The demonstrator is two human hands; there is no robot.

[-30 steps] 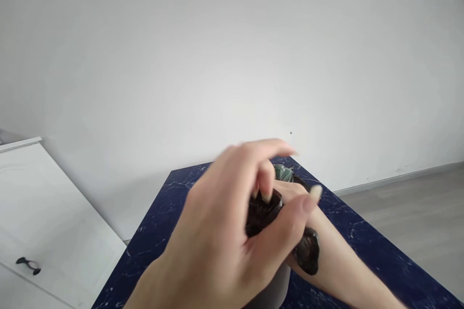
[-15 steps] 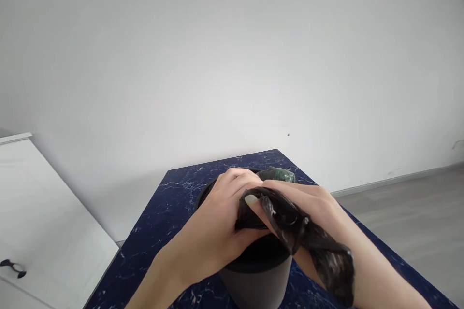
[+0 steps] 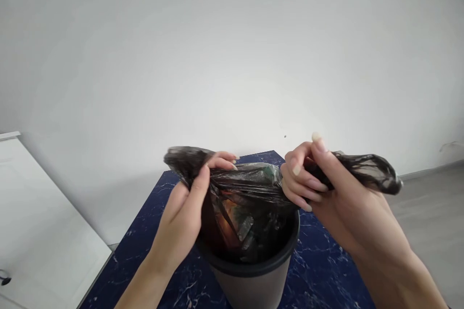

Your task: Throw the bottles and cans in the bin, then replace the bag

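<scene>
A black, see-through plastic garbage bag [image 3: 250, 188] stretches between my two hands above a grey trash bin [image 3: 253, 287] with a dark rim. Its lower part sits inside the bin, and orange, green and clear contents show dimly through the film. My left hand [image 3: 190, 203] is closed on one end of the bag, thumb against fingers, with a loose tip sticking out to the left. On the other side my right hand [image 3: 319, 178] has its fingers curled around the opposite end, and a twisted tail of plastic extends to the right.
The bin stands on a dark blue marbled tabletop [image 3: 322, 270] against a white wall [image 3: 217, 58]. A white cabinet [image 3: 43, 222] with a black handle is at the left. Grey floor [image 3: 431, 207] lies to the right.
My hands were together over the bin, gripping the bunched bag. They have moved apart left and right, pulling the bag taut between them, and the bin's opening now shows.
</scene>
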